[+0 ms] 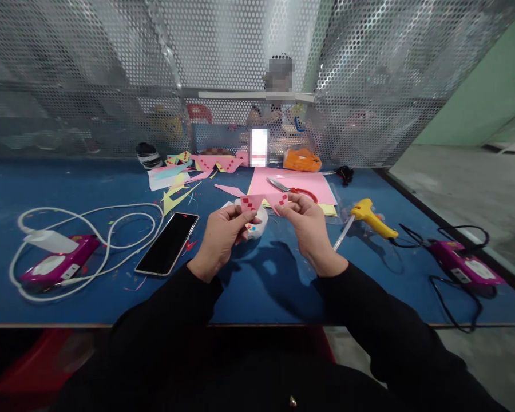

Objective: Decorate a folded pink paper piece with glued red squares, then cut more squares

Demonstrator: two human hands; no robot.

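Both my hands hold one folded pink paper piece (264,201) with small red squares on it, lifted above the blue table (68,183). My left hand (223,234) pinches its left end with thumb and fingers. Its right end is pinched by my right hand (311,226). Just behind and below the paper sits a white tape roll (260,223). Further back lies a pink paper sheet (302,186) with red-handled scissors (292,189) on it.
A black phone (167,243) lies left of my hands. A white cable (90,229) loops round a magenta device (62,263) at left. A yellow glue gun (371,220) and another magenta device (463,266) lie right. Paper scraps (184,171) sit before a perforated metal screen (111,74); a person sits behind it.
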